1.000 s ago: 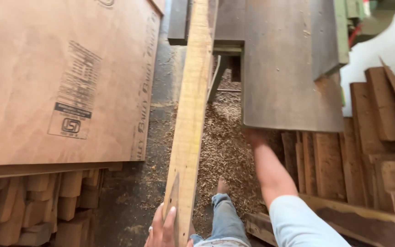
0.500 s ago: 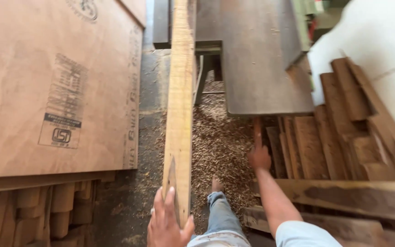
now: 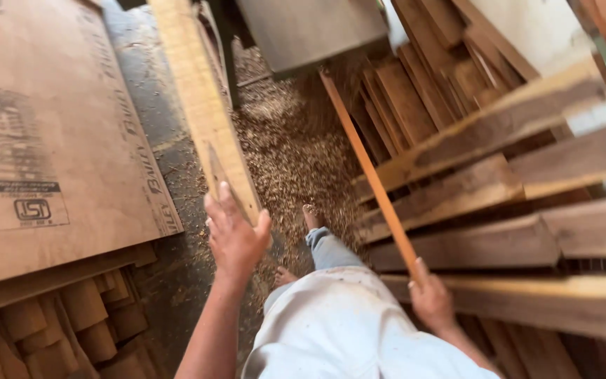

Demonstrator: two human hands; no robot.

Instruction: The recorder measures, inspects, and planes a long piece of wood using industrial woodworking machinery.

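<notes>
Two pieces of timber are in my hands here. My left hand [image 3: 235, 235] is spread, fingers loosely curled, against the near end of a long pale plank [image 3: 201, 105] that runs away from me over the floor; I read it as steadying the end rather than clamping it. My right hand [image 3: 431, 300] is closed round the near end of a thin orange-brown wood strip [image 3: 366, 165], which slants up toward the grey machine table [image 3: 310, 28].

Sawdust and shavings [image 3: 285, 151] lie thick on the floor between the two, with my bare feet standing in them. A plywood sheet [image 3: 57, 126] rests on stacked offcuts at left; rough boards [image 3: 499, 182] are piled at right, close beside the strip.

To handle this well, I judge the plank wants a firmer hold, thumb under its edge, so the far end cannot swing. The strip should be kept clear of the boards, and footing on loose shavings needs care.
</notes>
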